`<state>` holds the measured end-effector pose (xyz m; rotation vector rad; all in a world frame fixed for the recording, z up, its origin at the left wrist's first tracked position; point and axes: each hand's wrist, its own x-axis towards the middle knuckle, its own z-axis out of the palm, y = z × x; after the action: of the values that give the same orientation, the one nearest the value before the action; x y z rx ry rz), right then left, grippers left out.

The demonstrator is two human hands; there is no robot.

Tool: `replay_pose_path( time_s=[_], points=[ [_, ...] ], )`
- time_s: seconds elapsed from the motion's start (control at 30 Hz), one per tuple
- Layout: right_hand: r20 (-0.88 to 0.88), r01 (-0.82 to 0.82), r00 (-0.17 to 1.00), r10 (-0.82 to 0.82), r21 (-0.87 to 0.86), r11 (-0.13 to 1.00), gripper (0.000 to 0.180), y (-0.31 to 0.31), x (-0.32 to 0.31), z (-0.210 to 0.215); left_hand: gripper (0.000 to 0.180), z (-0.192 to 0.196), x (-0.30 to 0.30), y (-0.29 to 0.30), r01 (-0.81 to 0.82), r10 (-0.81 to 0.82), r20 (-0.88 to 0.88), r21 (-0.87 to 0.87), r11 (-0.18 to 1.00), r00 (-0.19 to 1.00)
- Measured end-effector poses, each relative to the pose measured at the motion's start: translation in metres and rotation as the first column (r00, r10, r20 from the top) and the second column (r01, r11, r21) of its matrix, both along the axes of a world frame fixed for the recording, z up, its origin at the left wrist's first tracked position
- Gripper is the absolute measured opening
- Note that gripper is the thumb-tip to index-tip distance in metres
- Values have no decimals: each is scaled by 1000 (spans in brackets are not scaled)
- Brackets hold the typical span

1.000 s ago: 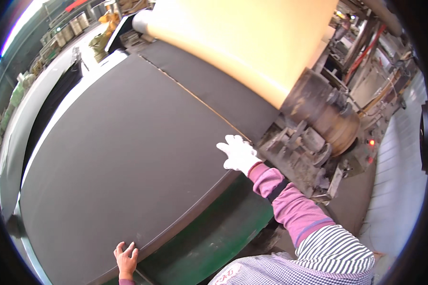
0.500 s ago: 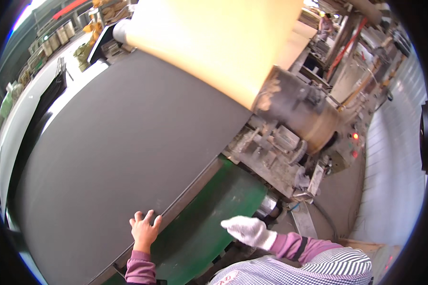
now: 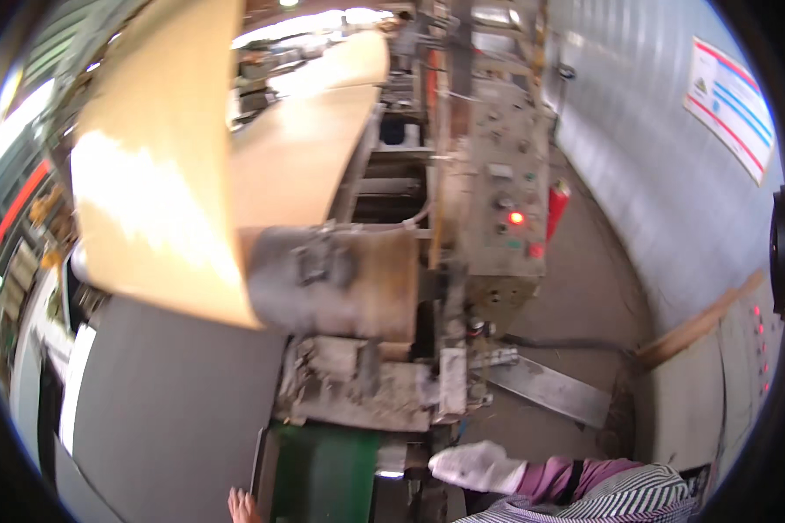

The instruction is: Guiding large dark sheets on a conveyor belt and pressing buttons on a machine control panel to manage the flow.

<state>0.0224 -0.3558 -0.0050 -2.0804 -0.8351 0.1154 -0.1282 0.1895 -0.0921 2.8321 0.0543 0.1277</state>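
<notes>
Lying lower left: grey sheet point(image 3: 174, 410), broad, matt and smooth, its straight right edge bordered by a dark rim.
Left hand: bare point(image 3: 242, 507), cut off by the bottom of the frame left of centre; fingers over the grey sheet's edge, contact unclear. Too little shows to tell the state of its grip.
Right hand: in a white knitted glove point(image 3: 475, 468), lower centre-right, blurred, fingers together and pointing left, near a shiny metal stub point(image 3: 391, 460). Whether its grip is clenched or released, I cannot tell.
Sleeve: purple cloth point(image 3: 554, 481) with a dark band, meeting black-and-white striped fabric point(image 3: 624, 495).
Green belt: smooth strip point(image 3: 327, 475) at bottom centre, right of the grey sheet.
Tan sheet: glossy, curved point(image 3: 161, 131), filling the upper left, its lower edge above the grey sheet.
Drum: scuffed brown cylinder point(image 3: 349, 279) at centre, above a rough, grimy metal bracket point(image 3: 358, 388).
Panel: dusty upright box point(image 3: 497, 144), upper centre-right, with round knobs and a glowing red lamp point(image 3: 516, 218).
Wall: pale ribbed sheeting point(image 3: 619, 113), upper right, bearing a striped poster point(image 3: 731, 109).
</notes>
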Motion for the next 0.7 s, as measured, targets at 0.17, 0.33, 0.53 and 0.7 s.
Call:
replay_pose_path(
  time_s=[0.17, 0.33, 0.53, 0.7],
  points=[
    [300, 522, 829, -472, -109, 846, 26, -87, 172, 91, 50, 45, 9, -27, -462, 512, -303, 224, 858, 804],
    [536, 796, 530, -657, -48, 603, 21, -162, 326, 99, 40, 48, 79, -56, -722, 750, -309, 221, 655, 585],
    [624, 847, 469, -624, -118, 519, 31, -187, 423, 104, 41, 55, 114, -67, -721, 757, -310, 246, 648, 576],
    [619, 828, 515, -593, -178, 532, 34, -192, 443, 97, 43, 61, 125, -59, -719, 758, -316, 251, 647, 571]
  ],
)
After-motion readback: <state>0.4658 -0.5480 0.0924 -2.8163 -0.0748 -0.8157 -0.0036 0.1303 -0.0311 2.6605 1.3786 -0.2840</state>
